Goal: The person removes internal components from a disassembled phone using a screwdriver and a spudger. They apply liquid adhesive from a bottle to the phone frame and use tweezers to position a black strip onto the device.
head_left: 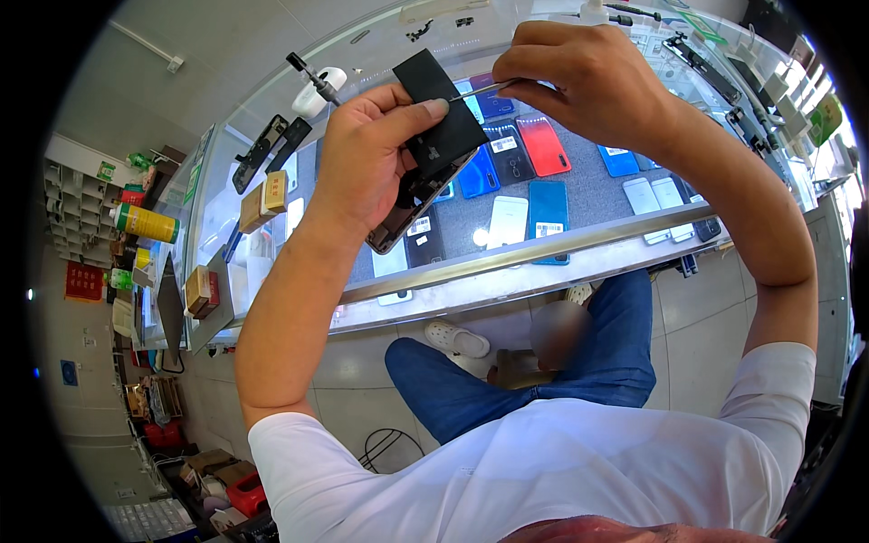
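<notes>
Above the glass counter, my left hand (358, 158) grips an opened phone (405, 206), its dark inner frame showing below my fingers. A flat black rectangular battery (444, 136) stands out over the phone's upper part, and my left thumb presses on its face. My right hand (579, 77) pinches a thin pointed metal tool (480, 90), perhaps tweezers. The tool's tip reaches the battery close beside the left thumb. My left fingers behind the phone are partly hidden.
Beneath the counter glass lie several phones, among them a red one (543, 145). On the left of the glass stand a screwdriver (312, 77), a white rounded case (319, 93), dark phone parts (272, 149) and small boxes (263, 203). The counter's metal edge (534, 246) runs before my knees.
</notes>
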### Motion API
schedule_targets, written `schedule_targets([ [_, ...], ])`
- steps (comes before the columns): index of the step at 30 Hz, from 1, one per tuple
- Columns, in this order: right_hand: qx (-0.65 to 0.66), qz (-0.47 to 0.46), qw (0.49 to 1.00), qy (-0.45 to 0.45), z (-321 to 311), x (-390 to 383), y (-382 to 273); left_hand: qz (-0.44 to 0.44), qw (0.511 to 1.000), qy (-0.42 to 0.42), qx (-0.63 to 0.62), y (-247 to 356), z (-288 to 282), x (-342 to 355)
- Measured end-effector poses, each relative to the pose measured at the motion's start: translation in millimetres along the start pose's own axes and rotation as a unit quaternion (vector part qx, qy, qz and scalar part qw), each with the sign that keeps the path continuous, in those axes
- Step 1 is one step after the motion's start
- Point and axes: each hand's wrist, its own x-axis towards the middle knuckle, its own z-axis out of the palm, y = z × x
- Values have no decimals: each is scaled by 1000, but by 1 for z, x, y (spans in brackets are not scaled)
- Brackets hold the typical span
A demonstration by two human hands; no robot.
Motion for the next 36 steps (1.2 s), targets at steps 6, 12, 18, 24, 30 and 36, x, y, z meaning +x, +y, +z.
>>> schedule_targets([
  [6, -3, -24, 999, 27, 1, 1, 1, 3, 1000, -2, 2, -1, -2, 1],
  [12, -18, 0, 1000, 8, 0, 0, -1, 1, 1000, 3, 5, 1, 0, -1],
  [18, -20, 0, 1000, -3, 2, 0, 0, 2, 1000, -1, 9, -2, -2, 1],
  [24, -13, 2, 1000, 2, 1, 0, -2, 2, 1000, 3, 15, -1, -1, 1],
  [30, -7, -3, 1000, 12, 3, -1, -1, 0, 1000, 7, 10, -1, 0, 0],
  [36, -15, 2, 1000, 2, 1, 0, -2, 1, 1000, 4, 8, -1, -1, 1],
])
